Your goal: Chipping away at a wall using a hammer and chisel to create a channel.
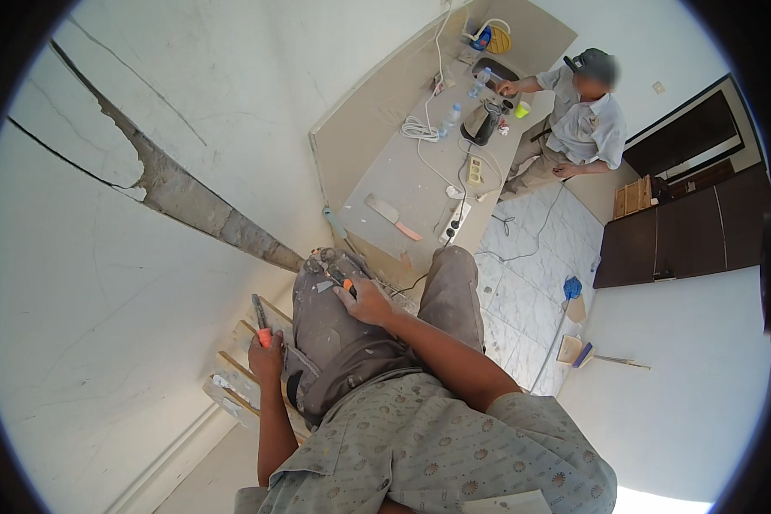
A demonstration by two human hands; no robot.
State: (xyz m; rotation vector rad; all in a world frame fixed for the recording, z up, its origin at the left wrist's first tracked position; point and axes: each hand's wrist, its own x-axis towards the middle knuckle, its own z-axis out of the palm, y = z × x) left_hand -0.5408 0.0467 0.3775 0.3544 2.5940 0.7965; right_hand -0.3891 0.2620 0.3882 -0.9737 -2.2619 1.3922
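My left hand [266, 355] is closed round the red-orange handle of a narrow-bladed tool [259, 310], its grey, dirty blade pointing up beside the wall. On my thigh, my right hand [371, 303] grips a scraper-like tool with an orange and black handle [349, 286]; its exact kind is hard to make out. Ahead of my knees, a wide strip of plaster is gone from the cracked white wall [188, 194], baring grey material. A broad-bladed scraper with a pink handle [394, 218] lies on the counter [385, 184]. Near the counter's corner rests a teal-handled tool [334, 224].
A power strip [456, 221], white coiled cable [420, 129], kettle [481, 125] and bottles crowd the counter. Another person [584, 116] stands at its far right. Wooden slats [238, 363] lie beside my left leg. A broom [582, 353] is on the marble-look floor [522, 300].
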